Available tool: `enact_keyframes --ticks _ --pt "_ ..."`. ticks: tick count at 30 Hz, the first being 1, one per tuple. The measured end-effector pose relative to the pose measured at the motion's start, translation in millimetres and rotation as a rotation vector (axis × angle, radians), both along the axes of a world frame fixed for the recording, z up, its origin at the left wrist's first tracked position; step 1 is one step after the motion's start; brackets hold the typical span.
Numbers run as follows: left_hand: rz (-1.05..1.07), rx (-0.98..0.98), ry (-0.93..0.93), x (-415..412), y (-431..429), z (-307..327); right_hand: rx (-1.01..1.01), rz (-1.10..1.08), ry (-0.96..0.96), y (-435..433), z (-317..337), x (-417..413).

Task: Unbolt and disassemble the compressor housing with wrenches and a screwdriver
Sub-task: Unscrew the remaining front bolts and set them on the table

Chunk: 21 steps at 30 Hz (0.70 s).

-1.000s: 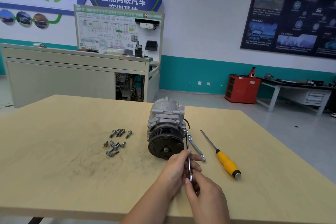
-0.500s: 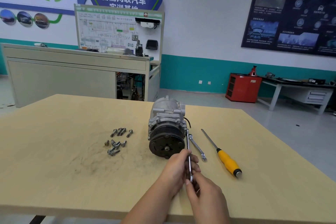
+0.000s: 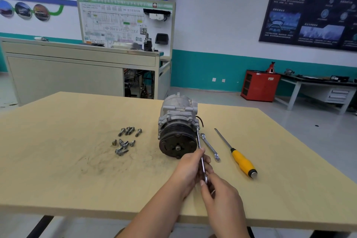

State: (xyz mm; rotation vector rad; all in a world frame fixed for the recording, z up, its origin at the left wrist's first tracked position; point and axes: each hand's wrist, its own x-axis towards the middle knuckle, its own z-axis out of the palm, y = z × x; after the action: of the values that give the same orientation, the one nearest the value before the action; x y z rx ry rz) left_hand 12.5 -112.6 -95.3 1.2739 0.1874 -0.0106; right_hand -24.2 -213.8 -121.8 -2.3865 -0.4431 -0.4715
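A grey metal compressor (image 3: 178, 120) lies on the wooden table (image 3: 58, 170) with its dark pulley facing me. A slim steel wrench (image 3: 199, 141) runs from the compressor's right front flange down toward me. My left hand (image 3: 190, 170) holds the wrench's shaft in its fingers. My right hand (image 3: 220, 197) pinches the wrench's near end. A second wrench (image 3: 210, 148) lies flat just right of the compressor. Further right lies a screwdriver (image 3: 242, 161) with a yellow handle. Several loose bolts (image 3: 125, 141) are scattered left of the compressor.
The table's near edge runs just under my forearms. Behind the table stand a beige workbench (image 3: 67, 71) with a display board, a red cabinet (image 3: 259, 86) and a grey desk (image 3: 318, 91) along the wall.
Both hands and the wrench stay in almost the same place on the compressor's right flange. Nothing else on the table has moved.
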Motion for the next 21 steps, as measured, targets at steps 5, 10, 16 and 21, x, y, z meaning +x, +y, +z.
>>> enact_keyframes --ticks 5,10,16,21 --pt "-0.025 -0.003 -0.006 1.4 -0.4 -0.3 0.011 -0.001 -0.011 -1.2 -1.7 1.2" --pt "-0.027 0.003 -0.007 2.7 -0.8 -1.7 0.014 0.005 -0.007 1.3 -2.8 0.3" --pt "-0.007 -0.005 -0.006 4.3 -1.0 -2.1 0.017 -0.013 -0.026 -0.6 -4.4 5.5" --pt "-0.016 -0.028 -0.001 3.8 -1.2 -1.7 -0.006 -0.009 -0.050 0.1 -5.8 6.7"
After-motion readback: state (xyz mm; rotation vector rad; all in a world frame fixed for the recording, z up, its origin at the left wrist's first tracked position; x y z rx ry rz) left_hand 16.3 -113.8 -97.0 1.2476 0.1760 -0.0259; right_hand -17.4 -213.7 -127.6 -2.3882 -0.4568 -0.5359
